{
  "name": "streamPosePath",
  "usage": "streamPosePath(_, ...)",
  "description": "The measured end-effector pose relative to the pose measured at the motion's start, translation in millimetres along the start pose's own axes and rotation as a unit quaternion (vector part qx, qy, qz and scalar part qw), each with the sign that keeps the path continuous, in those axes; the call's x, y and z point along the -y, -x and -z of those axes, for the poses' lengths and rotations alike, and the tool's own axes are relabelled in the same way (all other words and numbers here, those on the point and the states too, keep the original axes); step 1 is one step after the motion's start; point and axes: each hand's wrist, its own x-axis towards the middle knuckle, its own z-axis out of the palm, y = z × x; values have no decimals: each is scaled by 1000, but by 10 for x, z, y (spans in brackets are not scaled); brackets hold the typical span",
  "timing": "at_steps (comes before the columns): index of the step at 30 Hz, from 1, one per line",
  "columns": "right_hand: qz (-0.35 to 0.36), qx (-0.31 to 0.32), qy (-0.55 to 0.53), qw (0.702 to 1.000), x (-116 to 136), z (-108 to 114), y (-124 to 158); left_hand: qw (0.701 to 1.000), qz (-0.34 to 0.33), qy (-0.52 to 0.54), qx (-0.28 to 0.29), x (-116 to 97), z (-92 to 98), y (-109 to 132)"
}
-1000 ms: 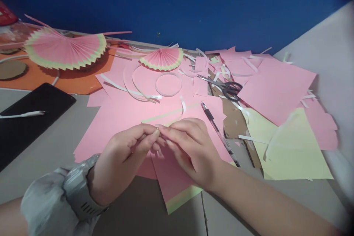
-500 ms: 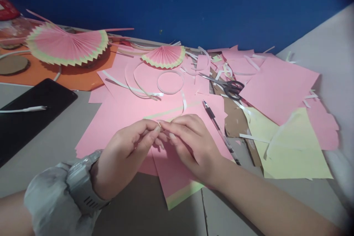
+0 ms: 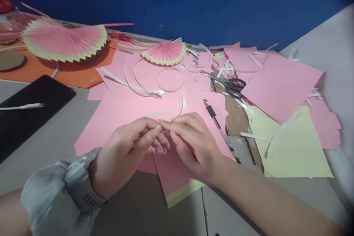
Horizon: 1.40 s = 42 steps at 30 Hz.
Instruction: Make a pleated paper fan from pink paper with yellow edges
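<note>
Whatever the left hand (image 3: 124,151) and right hand (image 3: 190,143) pinch between their fingertips is too small to tell, perhaps a paper sliver. The red object (image 3: 4,5) is cut off at the left edge.

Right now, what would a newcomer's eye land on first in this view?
Probably the left hand and right hand meeting fingertip to fingertip at centre, pinching something too small to make out, over a pink sheet. Next, the big pleated pink fan at far left on orange paper, and scissors among scraps at right.
</note>
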Motion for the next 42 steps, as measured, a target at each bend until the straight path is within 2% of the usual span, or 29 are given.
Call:
streamPosePath(8, -4, 9, -11, 1000, -15, -3, 1, 999, -19, -38, 10, 16, 20, 18)
streamPosePath(19, -11, 8, -8, 1000, -30, -5, 4, 1000, -4, -21, 10, 9, 12, -1)
streamPosePath(26, -12, 6, 0, 1000, -24, -8, 4, 1000, 17, -10, -9, -10, -14, -36)
streamPosePath(42, 9, 5, 22, 1000, -17, -15, 4, 1000, 13, -1, -10, -16, -9, -18)
